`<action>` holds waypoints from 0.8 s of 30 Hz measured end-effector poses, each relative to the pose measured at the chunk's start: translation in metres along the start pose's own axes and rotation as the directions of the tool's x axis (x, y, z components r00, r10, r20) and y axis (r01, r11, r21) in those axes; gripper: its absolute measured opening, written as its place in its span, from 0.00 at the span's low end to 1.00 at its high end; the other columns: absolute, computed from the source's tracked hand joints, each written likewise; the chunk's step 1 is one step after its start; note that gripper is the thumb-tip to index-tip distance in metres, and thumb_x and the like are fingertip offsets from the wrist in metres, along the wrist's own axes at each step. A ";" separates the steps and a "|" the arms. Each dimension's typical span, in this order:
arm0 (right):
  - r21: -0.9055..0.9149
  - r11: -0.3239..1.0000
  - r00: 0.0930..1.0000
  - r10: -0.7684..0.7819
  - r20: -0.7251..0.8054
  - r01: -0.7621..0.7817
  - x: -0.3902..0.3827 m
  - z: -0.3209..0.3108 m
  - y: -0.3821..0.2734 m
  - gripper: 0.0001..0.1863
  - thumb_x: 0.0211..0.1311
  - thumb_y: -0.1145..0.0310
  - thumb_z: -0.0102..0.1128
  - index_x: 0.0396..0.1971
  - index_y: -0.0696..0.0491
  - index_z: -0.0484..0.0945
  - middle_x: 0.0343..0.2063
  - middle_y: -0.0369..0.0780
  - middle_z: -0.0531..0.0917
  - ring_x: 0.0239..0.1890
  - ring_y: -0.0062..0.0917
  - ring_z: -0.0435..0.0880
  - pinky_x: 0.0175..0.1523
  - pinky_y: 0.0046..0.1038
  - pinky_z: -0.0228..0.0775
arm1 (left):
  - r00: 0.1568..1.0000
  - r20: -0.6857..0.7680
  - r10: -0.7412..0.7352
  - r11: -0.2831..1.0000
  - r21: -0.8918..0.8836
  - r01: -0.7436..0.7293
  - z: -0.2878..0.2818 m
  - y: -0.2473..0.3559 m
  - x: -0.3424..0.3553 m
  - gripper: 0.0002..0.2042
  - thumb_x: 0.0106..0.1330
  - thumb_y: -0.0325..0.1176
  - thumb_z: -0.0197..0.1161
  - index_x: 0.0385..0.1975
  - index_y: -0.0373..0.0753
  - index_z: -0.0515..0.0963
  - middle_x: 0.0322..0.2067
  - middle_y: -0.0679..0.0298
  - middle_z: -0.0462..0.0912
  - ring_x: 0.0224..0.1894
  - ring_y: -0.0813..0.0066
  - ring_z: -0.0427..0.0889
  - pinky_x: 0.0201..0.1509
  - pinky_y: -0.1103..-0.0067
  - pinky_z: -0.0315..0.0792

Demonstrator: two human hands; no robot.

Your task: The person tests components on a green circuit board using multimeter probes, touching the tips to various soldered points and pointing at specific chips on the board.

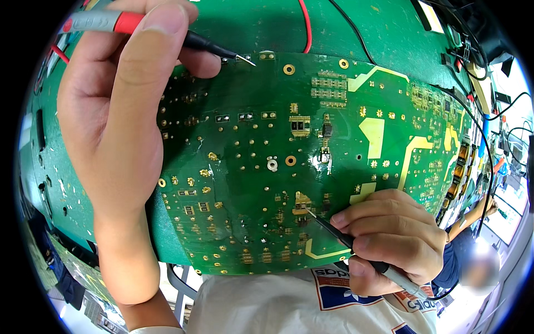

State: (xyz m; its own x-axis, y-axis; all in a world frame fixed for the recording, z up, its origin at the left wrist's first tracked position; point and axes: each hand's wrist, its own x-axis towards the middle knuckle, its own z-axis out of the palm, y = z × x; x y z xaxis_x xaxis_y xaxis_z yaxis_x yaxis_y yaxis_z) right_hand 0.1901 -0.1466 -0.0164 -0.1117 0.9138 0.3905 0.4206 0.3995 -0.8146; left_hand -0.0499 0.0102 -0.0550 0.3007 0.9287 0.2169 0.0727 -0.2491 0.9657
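Observation:
A large green circuit board [239, 183] lies on the green work surface, dotted with solder joints, small components and bare gold areas. My left hand [130, 83] pinches a red-and-grey test probe [130, 23]; its metal tip is at the board's far edge, by a row of small pads. Whether that tip touches a pad, I cannot tell. Between the fingers of my right hand [395, 239] is a black-and-grey test probe [345, 238]. Its tip meets, or nearly meets, a small component [301, 206] in the near middle of the board.
A red cable [306, 25] and a black cable [356, 33] cross the green mat [250, 22] beyond the board. Another black cable [483, 133] arcs along the right. Electronic parts and tools crowd the right edge, where another person [473, 222] is at work.

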 end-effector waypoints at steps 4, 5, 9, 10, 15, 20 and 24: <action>0.006 0.999 0.999 -0.043 -0.031 0.043 0.000 0.004 0.003 0.09 0.35 0.81 0.63 0.22 0.60 0.79 0.17 0.44 0.82 0.22 0.34 0.87 0.27 0.29 0.80 | 1.000 0.000 -0.010 1.000 -0.005 0.010 -0.002 0.000 -0.001 0.13 0.79 0.33 0.49 0.49 0.28 0.75 0.34 0.54 0.83 0.36 0.73 0.83 0.50 0.75 0.77; 0.000 0.999 0.998 -0.050 -0.040 0.050 0.000 0.005 0.003 0.08 0.35 0.81 0.62 0.22 0.60 0.78 0.17 0.44 0.82 0.21 0.34 0.87 0.27 0.29 0.80 | 1.000 -0.001 -0.013 1.000 -0.006 0.013 -0.002 0.000 -0.002 0.13 0.79 0.33 0.49 0.49 0.28 0.75 0.34 0.54 0.83 0.36 0.73 0.83 0.50 0.75 0.77; -0.017 0.997 0.995 -0.071 -0.066 0.070 0.000 0.009 0.003 0.07 0.34 0.81 0.62 0.21 0.60 0.78 0.16 0.44 0.81 0.20 0.33 0.86 0.25 0.28 0.79 | 1.000 -0.004 -0.019 1.000 0.005 0.019 -0.003 0.002 -0.002 0.13 0.79 0.33 0.49 0.49 0.28 0.75 0.35 0.54 0.83 0.37 0.73 0.82 0.50 0.76 0.76; -0.019 0.997 0.995 -0.075 -0.070 0.074 0.000 0.009 0.004 0.07 0.34 0.81 0.61 0.21 0.60 0.78 0.16 0.44 0.81 0.20 0.33 0.86 0.25 0.28 0.79 | 1.000 -0.010 -0.019 1.000 0.015 0.019 -0.002 0.002 -0.002 0.13 0.79 0.33 0.49 0.49 0.28 0.75 0.35 0.54 0.83 0.37 0.73 0.82 0.50 0.76 0.76; -0.050 0.996 0.994 -0.078 -0.077 0.075 -0.001 0.009 0.003 0.07 0.35 0.81 0.61 0.20 0.60 0.78 0.16 0.44 0.81 0.20 0.33 0.86 0.24 0.28 0.79 | 1.000 0.009 -0.020 1.000 0.011 0.020 -0.001 0.000 0.000 0.13 0.79 0.33 0.49 0.49 0.28 0.75 0.35 0.54 0.83 0.37 0.73 0.82 0.50 0.76 0.76; -0.052 0.995 0.993 -0.091 -0.076 0.087 0.000 0.011 0.003 0.06 0.36 0.81 0.61 0.20 0.60 0.77 0.16 0.44 0.81 0.20 0.33 0.86 0.25 0.28 0.79 | 1.000 0.019 -0.003 1.000 0.004 0.003 -0.005 0.000 -0.002 0.13 0.79 0.33 0.50 0.49 0.29 0.75 0.35 0.55 0.83 0.36 0.73 0.81 0.50 0.76 0.76; -0.063 0.995 0.993 -0.083 -0.086 0.078 -0.001 0.011 0.003 0.06 0.36 0.81 0.61 0.20 0.60 0.77 0.16 0.44 0.81 0.20 0.33 0.87 0.25 0.29 0.80 | 1.000 0.005 -0.020 1.000 -0.005 0.020 -0.003 -0.001 -0.001 0.13 0.79 0.33 0.50 0.49 0.29 0.75 0.35 0.55 0.83 0.36 0.74 0.81 0.50 0.76 0.76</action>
State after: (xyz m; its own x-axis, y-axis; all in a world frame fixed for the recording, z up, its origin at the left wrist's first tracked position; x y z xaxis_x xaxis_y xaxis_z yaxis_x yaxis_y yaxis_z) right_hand 0.1818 -0.1460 -0.0234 -0.0689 0.8677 0.4924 0.4661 0.4643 -0.7531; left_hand -0.0529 0.0101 -0.0563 0.3040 0.9320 0.1973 0.0739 -0.2296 0.9705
